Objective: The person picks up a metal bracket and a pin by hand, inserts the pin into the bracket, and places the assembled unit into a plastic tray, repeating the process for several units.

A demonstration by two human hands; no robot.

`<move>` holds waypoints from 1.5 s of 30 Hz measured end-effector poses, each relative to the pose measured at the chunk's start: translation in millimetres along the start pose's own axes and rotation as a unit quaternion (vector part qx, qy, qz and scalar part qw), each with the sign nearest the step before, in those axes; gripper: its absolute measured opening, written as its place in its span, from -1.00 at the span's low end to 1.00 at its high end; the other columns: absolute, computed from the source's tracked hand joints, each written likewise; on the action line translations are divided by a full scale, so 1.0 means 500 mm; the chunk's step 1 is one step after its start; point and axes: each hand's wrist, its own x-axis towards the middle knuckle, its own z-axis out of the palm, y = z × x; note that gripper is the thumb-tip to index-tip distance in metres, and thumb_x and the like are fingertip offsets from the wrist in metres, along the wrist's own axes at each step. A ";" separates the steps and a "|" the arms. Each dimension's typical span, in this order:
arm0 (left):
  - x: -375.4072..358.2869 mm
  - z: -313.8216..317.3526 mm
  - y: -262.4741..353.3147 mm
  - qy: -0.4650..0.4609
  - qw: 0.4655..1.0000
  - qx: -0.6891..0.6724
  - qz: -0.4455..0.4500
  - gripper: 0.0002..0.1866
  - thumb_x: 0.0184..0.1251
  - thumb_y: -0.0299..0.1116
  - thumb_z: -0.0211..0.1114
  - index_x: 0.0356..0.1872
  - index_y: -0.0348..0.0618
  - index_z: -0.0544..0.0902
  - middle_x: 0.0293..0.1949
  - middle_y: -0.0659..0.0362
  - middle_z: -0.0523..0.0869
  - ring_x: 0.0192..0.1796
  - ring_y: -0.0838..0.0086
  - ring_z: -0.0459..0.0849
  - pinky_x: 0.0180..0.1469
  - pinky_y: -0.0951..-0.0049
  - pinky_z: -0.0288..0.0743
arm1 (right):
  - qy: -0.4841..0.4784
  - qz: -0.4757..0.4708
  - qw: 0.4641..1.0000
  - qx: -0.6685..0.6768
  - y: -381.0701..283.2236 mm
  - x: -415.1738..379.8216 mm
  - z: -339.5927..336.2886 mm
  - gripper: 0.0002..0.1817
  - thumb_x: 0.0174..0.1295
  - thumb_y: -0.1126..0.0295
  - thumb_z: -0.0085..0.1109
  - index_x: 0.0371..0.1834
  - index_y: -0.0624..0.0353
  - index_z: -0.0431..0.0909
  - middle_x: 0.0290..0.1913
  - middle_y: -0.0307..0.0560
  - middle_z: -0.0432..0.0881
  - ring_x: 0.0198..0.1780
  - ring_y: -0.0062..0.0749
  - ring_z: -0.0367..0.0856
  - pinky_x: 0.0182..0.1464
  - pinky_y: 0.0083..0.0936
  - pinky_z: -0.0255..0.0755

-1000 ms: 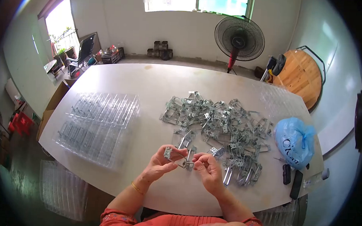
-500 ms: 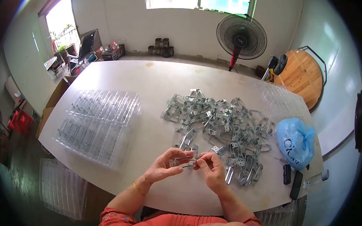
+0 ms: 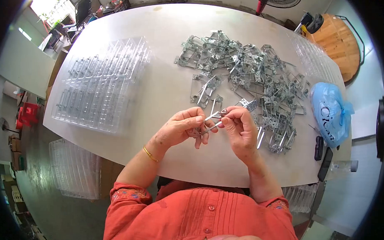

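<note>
Both hands meet over the near middle of the white table [image 3: 167, 89]. My left hand [image 3: 184, 127] and my right hand [image 3: 241, 129] pinch the same small metal bracket [image 3: 212, 120], a bent wire frame with a stamped plate. The left fingers wrap its lower end. The right thumb and forefinger grip its upper end. Just beyond the hands lies a large heap of the same metal brackets [image 3: 248, 75], spread across the table's right half.
Clear plastic trays [image 3: 98, 85] with several slots cover the table's left side; more trays [image 3: 74, 168] stack below the near-left edge. A blue plastic bag [image 3: 329, 114] and two dark phone-like objects [image 3: 322, 156] lie at the right edge. A round wooden tabletop [image 3: 347, 45] leans beyond.
The camera has tilted down, so the table and my red shirt fill more of the view. Both hands stay on the bracket, which has turned edge-on between the fingers.
</note>
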 end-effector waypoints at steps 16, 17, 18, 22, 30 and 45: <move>-0.001 -0.001 0.001 -0.011 1.000 -0.028 0.004 -0.80 0.65 -0.27 0.13 -0.14 -0.20 0.50 0.01 -0.15 0.69 -0.21 0.32 0.78 -0.39 0.42 0.68 | 0.124 -0.157 0.959 -0.200 -0.025 0.012 -0.009 -0.86 0.34 0.59 0.31 -0.16 0.22 0.52 -0.11 0.01 0.64 -0.08 -0.31 0.63 -0.04 -0.48 0.50; -0.002 -0.001 0.001 -0.018 1.000 -0.023 0.005 -0.80 0.65 -0.26 0.13 -0.13 -0.21 0.51 0.01 -0.13 0.69 -0.21 0.33 0.78 -0.38 0.43 0.67 | 0.117 -0.187 0.945 -0.242 -0.034 0.014 -0.009 -0.85 0.32 0.60 0.32 -0.17 0.22 0.52 -0.12 0.02 0.65 -0.09 -0.28 0.64 -0.05 -0.46 0.51; -0.002 0.000 0.000 -0.019 1.000 -0.021 0.006 -0.80 0.65 -0.26 0.13 -0.13 -0.21 0.51 0.01 -0.13 0.69 -0.21 0.33 0.78 -0.38 0.43 0.67 | 0.109 -0.216 0.929 -0.282 -0.039 0.017 -0.008 -0.84 0.30 0.61 0.33 -0.17 0.22 0.52 -0.13 0.03 0.66 -0.11 -0.25 0.65 -0.06 -0.44 0.52; -0.002 0.004 -0.004 -0.004 0.998 0.056 0.029 -0.78 0.62 -0.27 0.16 -0.18 -0.23 0.52 0.05 -0.14 0.68 -0.23 0.37 0.74 -0.37 0.44 0.63 | 0.110 -0.256 0.905 -0.322 -0.038 0.016 -0.007 -0.83 0.27 0.62 0.34 -0.19 0.23 0.52 -0.16 0.02 0.66 -0.16 -0.24 0.67 -0.14 -0.42 0.55; -0.005 -0.002 0.004 0.001 0.982 0.177 0.068 -0.74 0.56 -0.24 0.27 -0.25 -0.26 0.59 0.03 -0.04 0.65 -0.25 0.48 0.66 -0.25 0.47 0.58 | 0.089 -0.045 0.981 -0.169 -0.024 -0.001 -0.006 -0.84 0.44 0.42 0.25 -0.28 0.22 0.52 -0.43 -0.16 0.61 -0.45 -0.59 0.59 -0.42 -0.63 0.44; -0.012 0.019 0.014 0.019 0.954 0.295 0.055 -0.81 0.49 -0.36 0.35 -0.27 -0.28 0.63 0.04 0.08 0.62 -0.27 0.59 0.61 -0.24 0.55 0.54 | -0.001 0.145 0.989 0.031 -0.053 0.007 -0.004 -0.75 0.61 0.25 0.01 -0.02 0.25 0.48 -0.48 -0.21 0.59 -0.54 -0.62 0.55 -0.48 -0.64 0.48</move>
